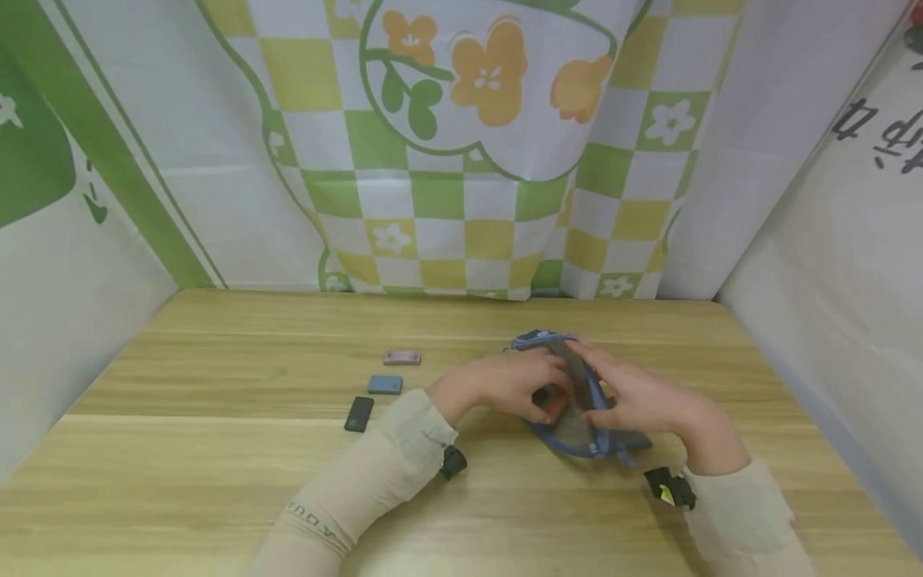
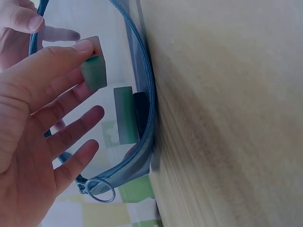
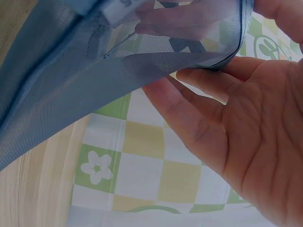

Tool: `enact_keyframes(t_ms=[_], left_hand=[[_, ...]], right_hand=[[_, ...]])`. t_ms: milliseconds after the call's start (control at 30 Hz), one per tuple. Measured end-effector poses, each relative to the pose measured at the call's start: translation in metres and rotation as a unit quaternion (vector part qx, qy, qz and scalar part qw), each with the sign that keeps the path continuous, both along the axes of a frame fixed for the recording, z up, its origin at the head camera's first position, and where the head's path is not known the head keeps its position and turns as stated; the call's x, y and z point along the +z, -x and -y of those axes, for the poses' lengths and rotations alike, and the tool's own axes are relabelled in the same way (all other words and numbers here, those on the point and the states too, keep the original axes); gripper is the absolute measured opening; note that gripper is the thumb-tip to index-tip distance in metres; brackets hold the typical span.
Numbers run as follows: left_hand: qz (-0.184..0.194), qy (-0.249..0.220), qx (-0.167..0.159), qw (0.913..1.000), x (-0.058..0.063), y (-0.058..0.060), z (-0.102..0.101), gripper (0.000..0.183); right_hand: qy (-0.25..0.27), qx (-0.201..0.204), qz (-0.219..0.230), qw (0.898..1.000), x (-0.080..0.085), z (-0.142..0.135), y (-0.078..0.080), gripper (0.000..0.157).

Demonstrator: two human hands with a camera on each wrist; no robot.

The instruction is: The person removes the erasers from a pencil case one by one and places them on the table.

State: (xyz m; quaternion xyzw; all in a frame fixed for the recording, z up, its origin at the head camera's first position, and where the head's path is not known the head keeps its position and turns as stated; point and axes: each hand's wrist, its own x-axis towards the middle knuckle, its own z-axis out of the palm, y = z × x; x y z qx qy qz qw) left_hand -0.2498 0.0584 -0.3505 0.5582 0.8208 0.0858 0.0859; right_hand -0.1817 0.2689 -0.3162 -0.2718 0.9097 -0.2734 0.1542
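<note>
A blue mesh zipper pouch (image 1: 602,393) lies on the table with its mouth unzipped. My left hand (image 1: 515,385) reaches into that mouth, and its thumb and index finger pinch a small rectangular block (image 2: 94,66), greyish on top and green below; its other fingers are spread. Deeper in the pouch are a similar green block (image 2: 125,116) and a dark block (image 2: 141,111). My right hand (image 1: 642,397) grips the pouch's right side by the rim, fingers against the mesh (image 3: 109,90). An orange-red patch (image 1: 555,405) shows beside the left fingers.
Left of the pouch, a pink block (image 1: 401,357), a blue block (image 1: 385,385) and a black block (image 1: 359,414) lie apart on the wooden table (image 1: 216,481). A checked floral curtain (image 1: 461,200) hangs behind the table, with white walls at both sides.
</note>
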Motion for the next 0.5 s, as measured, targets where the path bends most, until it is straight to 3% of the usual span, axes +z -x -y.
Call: enact_keyframes(t_ms=[500], left_hand=[[-0.03,0.001,-0.018,0.9994,0.001,-0.011,0.005,0.047]], right_hand=[[-0.005,-0.003,-0.006,1.0,-0.001,-0.001,0.0,0.093]])
